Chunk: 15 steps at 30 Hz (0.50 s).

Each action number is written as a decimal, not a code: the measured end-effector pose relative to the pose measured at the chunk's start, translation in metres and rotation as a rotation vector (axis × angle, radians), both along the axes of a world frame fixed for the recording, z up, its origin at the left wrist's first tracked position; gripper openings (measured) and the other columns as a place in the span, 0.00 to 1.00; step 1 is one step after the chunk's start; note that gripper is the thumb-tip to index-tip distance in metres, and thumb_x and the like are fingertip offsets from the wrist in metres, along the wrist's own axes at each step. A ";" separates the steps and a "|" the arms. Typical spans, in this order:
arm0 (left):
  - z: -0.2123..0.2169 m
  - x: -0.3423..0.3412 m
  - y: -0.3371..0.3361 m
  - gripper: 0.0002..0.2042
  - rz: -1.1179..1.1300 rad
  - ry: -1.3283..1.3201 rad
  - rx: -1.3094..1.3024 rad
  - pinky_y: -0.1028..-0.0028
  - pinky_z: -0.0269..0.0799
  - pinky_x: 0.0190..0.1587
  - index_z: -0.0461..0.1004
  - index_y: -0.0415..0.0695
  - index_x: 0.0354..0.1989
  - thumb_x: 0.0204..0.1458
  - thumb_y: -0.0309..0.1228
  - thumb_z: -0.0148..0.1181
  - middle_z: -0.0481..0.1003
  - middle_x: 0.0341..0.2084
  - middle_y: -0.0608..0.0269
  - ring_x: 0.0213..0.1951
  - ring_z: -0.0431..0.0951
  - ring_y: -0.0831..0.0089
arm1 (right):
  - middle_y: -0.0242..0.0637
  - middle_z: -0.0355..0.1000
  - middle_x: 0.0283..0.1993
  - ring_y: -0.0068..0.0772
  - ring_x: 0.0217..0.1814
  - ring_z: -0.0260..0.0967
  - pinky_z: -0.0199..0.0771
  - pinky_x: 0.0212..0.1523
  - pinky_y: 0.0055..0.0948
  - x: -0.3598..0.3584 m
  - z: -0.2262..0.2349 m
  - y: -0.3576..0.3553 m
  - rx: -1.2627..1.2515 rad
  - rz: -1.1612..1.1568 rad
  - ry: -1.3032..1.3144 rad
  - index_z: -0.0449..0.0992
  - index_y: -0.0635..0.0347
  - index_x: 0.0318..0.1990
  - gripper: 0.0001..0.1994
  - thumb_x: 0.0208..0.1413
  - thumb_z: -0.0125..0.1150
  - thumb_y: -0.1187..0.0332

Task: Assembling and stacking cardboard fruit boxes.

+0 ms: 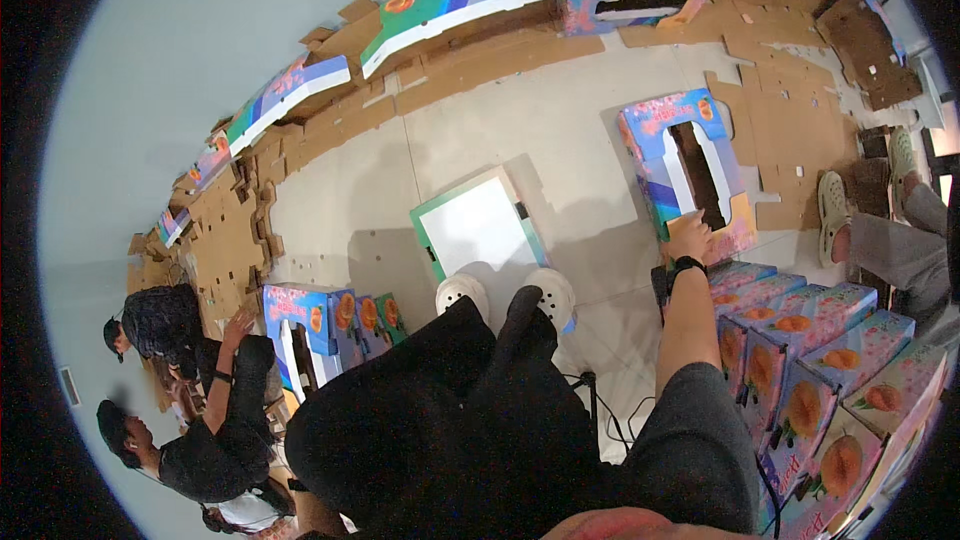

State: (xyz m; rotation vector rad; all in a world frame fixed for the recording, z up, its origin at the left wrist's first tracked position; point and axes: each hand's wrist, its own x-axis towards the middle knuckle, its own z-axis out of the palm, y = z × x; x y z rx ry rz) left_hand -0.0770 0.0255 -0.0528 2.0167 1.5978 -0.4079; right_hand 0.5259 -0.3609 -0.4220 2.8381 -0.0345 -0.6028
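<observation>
1. Box (690,165), colourful with a cut-out window, stands on the floor (560,140) ahead.
2. Right hand (690,237) rests on its near corner, fingers laid flat, unclenched.
3. Left hand: not visible.

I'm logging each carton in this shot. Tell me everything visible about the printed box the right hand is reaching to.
The printed box is colourful cardboard, mainly blue with pink and purple bands and orange fruit pictures. Its upper face has a long rectangular cut-out edged in white, dark inside. It lies tilted on the pale floor, next to flat brown cardboard sheets. The right hand rests on its near end, where a plain brown flap shows. A row of similar boxes stands just behind that end.
</observation>
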 end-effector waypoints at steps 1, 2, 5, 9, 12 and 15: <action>-0.003 0.005 -0.001 0.15 0.001 0.001 0.003 0.60 0.72 0.43 0.69 0.36 0.53 0.58 0.28 0.53 0.75 0.39 0.39 0.42 0.77 0.48 | 0.52 0.64 0.61 0.52 0.65 0.60 0.60 0.67 0.43 -0.001 0.007 0.004 0.042 0.023 -0.046 0.41 0.66 0.73 0.63 0.35 0.77 0.46; -0.005 0.008 -0.001 0.16 0.001 0.002 0.004 0.60 0.72 0.43 0.68 0.36 0.53 0.58 0.28 0.53 0.75 0.39 0.39 0.42 0.77 0.48 | 0.54 0.66 0.59 0.53 0.65 0.61 0.56 0.67 0.51 -0.001 0.017 0.009 0.141 -0.026 -0.047 0.48 0.65 0.71 0.56 0.38 0.74 0.48; -0.010 0.016 0.001 0.17 -0.021 -0.014 0.002 0.60 0.72 0.44 0.67 0.36 0.55 0.58 0.28 0.53 0.75 0.40 0.38 0.43 0.77 0.47 | 0.56 0.68 0.55 0.54 0.63 0.61 0.51 0.67 0.59 -0.014 0.056 0.042 0.264 -0.005 -0.117 0.57 0.60 0.68 0.48 0.40 0.72 0.49; -0.010 0.025 0.005 0.19 -0.066 -0.065 0.019 0.60 0.72 0.45 0.66 0.37 0.57 0.58 0.28 0.53 0.75 0.41 0.37 0.44 0.77 0.47 | 0.54 0.69 0.49 0.56 0.60 0.61 0.46 0.68 0.61 -0.025 0.102 0.099 0.495 0.088 -0.406 0.65 0.48 0.65 0.47 0.32 0.72 0.46; -0.004 0.027 0.003 0.21 -0.097 -0.140 0.033 0.60 0.72 0.45 0.65 0.37 0.59 0.58 0.28 0.53 0.75 0.42 0.36 0.44 0.77 0.46 | 0.53 0.68 0.46 0.58 0.58 0.61 0.42 0.70 0.61 -0.036 0.135 0.125 0.622 0.097 -0.428 0.70 0.43 0.62 0.44 0.29 0.72 0.45; 0.000 0.024 0.003 0.22 -0.112 -0.224 0.062 0.60 0.72 0.46 0.64 0.37 0.61 0.58 0.28 0.53 0.75 0.43 0.35 0.45 0.77 0.46 | 0.52 0.67 0.44 0.56 0.53 0.60 0.49 0.64 0.57 -0.068 0.175 0.139 0.867 0.140 -0.428 0.74 0.44 0.59 0.42 0.28 0.71 0.44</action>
